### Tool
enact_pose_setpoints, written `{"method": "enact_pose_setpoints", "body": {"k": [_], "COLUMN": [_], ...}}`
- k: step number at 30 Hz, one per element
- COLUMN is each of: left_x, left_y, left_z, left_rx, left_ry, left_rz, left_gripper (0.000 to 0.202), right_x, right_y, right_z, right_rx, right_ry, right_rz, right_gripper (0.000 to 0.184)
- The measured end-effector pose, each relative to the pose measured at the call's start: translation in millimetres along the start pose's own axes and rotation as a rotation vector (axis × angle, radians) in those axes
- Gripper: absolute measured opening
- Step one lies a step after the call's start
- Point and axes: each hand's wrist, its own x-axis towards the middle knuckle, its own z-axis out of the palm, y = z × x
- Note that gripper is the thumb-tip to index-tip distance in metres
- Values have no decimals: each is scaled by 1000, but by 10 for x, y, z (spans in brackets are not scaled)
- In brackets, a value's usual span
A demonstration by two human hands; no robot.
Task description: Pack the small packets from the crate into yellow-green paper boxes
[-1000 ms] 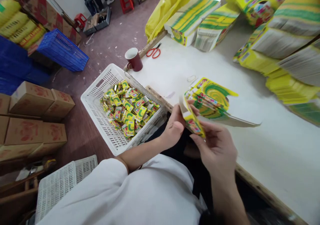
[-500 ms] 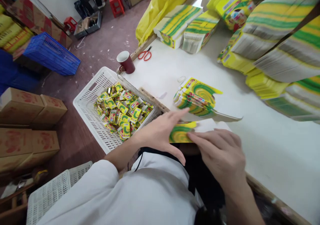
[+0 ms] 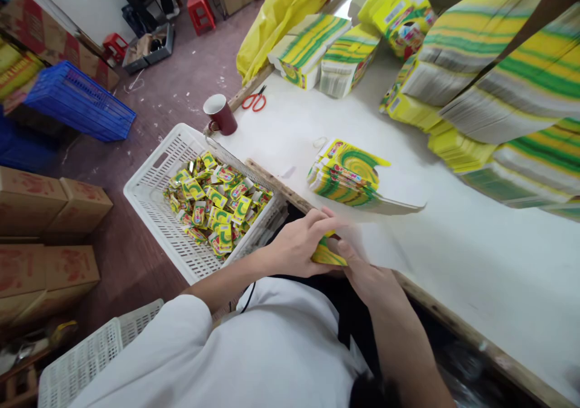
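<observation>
Both my hands hold one flat yellow-and-green carton blank at the near edge of the white table. My left hand grips its left end, fingers curled over it. My right hand pinches its right side, thumb on top; part of the blank shows white and blurred. A small fanned stack of the same carton blanks lies on the table just beyond my hands. To my left stands a white plastic basket with several small folded yellow-green boxes in it.
A dark red mug and red scissors sit at the table's far left edge. Tall stacks of carton blanks line the back and right. A yellow bag, blue crates, cardboard boxes and another white basket surround me.
A second ago my hands held the blank up and bent; then they pressed it flat on the table. Now they grip it at the table's near edge, closer to my body.
</observation>
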Motion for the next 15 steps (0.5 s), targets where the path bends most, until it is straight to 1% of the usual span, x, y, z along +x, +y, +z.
{"method": "enact_pose_setpoints", "body": {"k": [2,3,4,6,8,9,11,13,15], "left_x": [0,1,3,10,20,28,45,60,62], "left_y": [-3,-8,-17,-49,-92,-114,-142,-142,-124], "left_z": [1,1,1,9,26,34,34,-1,-66], "left_rx": [7,9,8,-9,-49,-64,-56,7,59], "left_ry": [7,-9,-38,-95,-110,-89,-13,43,29], "left_rz": [-25,-57,-96,-159,-161,-142,-101,-112,-174], "left_gripper": [59,55,53,58,71,77,81,76,68], "right_x": [27,33,32,15,-10,-18,-21,-5,18], "right_y": [45,54,54,26,-24,-49,-85,-101,-103], "right_z": [-25,-32,-34,-27,-15,-13,-25,-63,-110], "right_rx": [49,51,24,-110,-346,-477,-686,-768,-764], "right_ry": [-38,-26,-2,29,22,9,4,68,142], "right_rz": [71,81,58,-53,-202,-268,-356,-385,-398], "right_gripper": [47,48,52,63,71,69,60,59,61]}}
